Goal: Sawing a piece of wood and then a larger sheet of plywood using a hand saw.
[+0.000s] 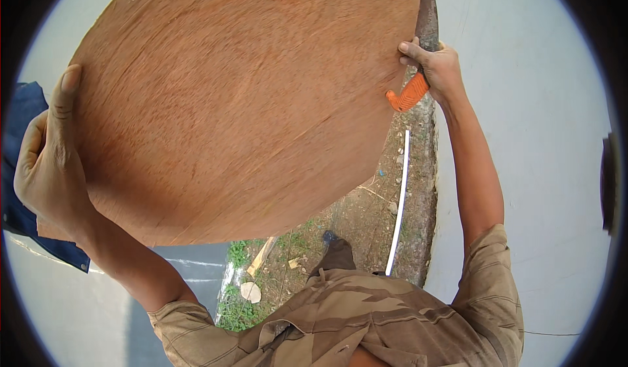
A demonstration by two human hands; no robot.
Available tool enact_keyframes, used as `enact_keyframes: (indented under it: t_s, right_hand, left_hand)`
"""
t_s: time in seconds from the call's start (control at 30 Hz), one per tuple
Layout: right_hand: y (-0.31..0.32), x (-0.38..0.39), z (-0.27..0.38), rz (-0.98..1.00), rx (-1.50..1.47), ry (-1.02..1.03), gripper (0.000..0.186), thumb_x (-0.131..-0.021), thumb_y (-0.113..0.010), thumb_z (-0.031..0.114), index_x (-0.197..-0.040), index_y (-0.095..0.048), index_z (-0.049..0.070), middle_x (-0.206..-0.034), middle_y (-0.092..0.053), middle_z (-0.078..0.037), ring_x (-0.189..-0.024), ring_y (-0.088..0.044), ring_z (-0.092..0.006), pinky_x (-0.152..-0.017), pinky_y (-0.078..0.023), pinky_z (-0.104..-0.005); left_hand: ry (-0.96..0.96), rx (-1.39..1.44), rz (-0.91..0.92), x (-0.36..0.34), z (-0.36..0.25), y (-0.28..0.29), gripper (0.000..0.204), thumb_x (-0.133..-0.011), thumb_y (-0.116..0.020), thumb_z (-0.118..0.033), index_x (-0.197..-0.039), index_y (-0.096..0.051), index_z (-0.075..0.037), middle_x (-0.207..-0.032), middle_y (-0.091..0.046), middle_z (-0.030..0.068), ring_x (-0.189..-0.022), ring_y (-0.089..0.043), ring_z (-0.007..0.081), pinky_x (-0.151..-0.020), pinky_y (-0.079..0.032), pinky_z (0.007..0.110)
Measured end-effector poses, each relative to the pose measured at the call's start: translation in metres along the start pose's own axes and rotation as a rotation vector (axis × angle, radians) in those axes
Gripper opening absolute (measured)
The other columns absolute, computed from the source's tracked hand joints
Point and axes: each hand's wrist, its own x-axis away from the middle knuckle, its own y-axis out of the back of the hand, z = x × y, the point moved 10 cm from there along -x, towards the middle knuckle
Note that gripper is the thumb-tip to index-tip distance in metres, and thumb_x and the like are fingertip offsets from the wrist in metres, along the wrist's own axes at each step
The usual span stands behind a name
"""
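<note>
A large reddish-brown plywood sheet [248, 105] is raised in front of me, tilted, and fills the upper middle of the view. My left hand [55, 151] grips its left edge, with the thumb lying on the near face and the other fingers partly hidden. At the right edge of the sheet, my right hand [435, 66] is closed on both the board and a machete. The machete's dark blade [428, 17] points upward past this hand. Its hooked orange handle [410, 93] sticks out below the palm. The far side of the sheet is hidden.
Pale walls [523, 105] stand close on both sides. A narrow dirt strip [366, 216] runs between them, with a white strip [400, 203], wood scraps [261, 256], a pale stone [250, 292] and green weeds [239, 314]. Dark blue cloth [19, 190] shows behind my left hand.
</note>
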Motion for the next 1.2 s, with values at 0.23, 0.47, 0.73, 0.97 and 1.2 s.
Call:
enact_keyframes:
  t_s: [0.23, 0.47, 0.73, 0.97, 1.2]
  right_hand:
    - [-0.128, -0.213, -0.154, 0.228, -0.107, -0.005, 0.025, -0.074, -0.081, 0.008, -0.089, -0.063, -0.003, -0.079, -0.066, -0.007, -0.069, -0.065, -0.0135, -0.065, -0.054, -0.0244]
    - [-0.224, -0.265, -0.215, 0.341, -0.212, -0.039, 0.024, -0.075, -0.079, 0.008, -0.09, -0.062, -0.001, -0.08, -0.065, -0.006, -0.07, -0.064, -0.0146, -0.066, -0.057, -0.0283]
    - [-0.115, -0.252, -0.417, 0.305, 0.139, -0.217, 0.027, -0.078, -0.077, 0.016, -0.082, -0.055, 0.001, -0.063, -0.061, -0.005, -0.052, -0.057, -0.012, -0.049, -0.046, -0.0291]
    - [0.131, -0.16, -0.569, 0.151, 0.902, -0.133, 0.03, -0.078, -0.078, 0.026, -0.081, -0.061, 0.0, -0.058, -0.057, -0.009, -0.051, -0.056, -0.019, -0.051, -0.044, -0.0365]
    - [0.253, -0.053, -0.639, 0.333, 0.908, -0.853, 0.038, -0.083, -0.073, 0.03, -0.065, -0.055, 0.002, -0.052, -0.049, -0.006, -0.048, -0.05, -0.017, -0.047, -0.04, -0.0379]
  left_hand:
    - [0.197, -0.109, -0.054, 0.007, 0.034, -0.18, 0.037, -0.077, -0.081, -0.038, -0.065, -0.07, -0.004, -0.062, -0.067, 0.0038, -0.054, -0.058, 0.0072, -0.059, -0.043, 0.016]
    - [0.339, -0.331, 0.09, 0.008, 0.079, -0.224, 0.052, -0.075, -0.077, -0.052, -0.056, -0.065, -0.005, -0.056, -0.059, -0.0028, -0.05, -0.044, 0.0044, -0.051, -0.031, 0.019]
    - [0.432, -0.568, 0.322, 0.078, 0.128, -0.355, 0.066, -0.076, -0.066, -0.067, -0.061, -0.065, -0.003, -0.053, -0.053, 0.0016, -0.054, -0.048, 0.0142, -0.054, -0.037, 0.029]
    - [0.081, -0.932, 0.355, 0.058, 0.159, -0.484, 0.065, -0.085, -0.048, -0.071, -0.075, -0.066, -0.01, -0.071, -0.067, 0.0051, -0.069, -0.061, 0.026, -0.07, -0.043, 0.036]
    - [0.152, -1.09, 0.535, 0.045, 0.22, -0.562, 0.063, -0.086, -0.045, -0.071, -0.077, -0.063, -0.012, -0.079, -0.069, 0.0044, -0.082, -0.063, 0.0266, -0.085, -0.037, 0.039]
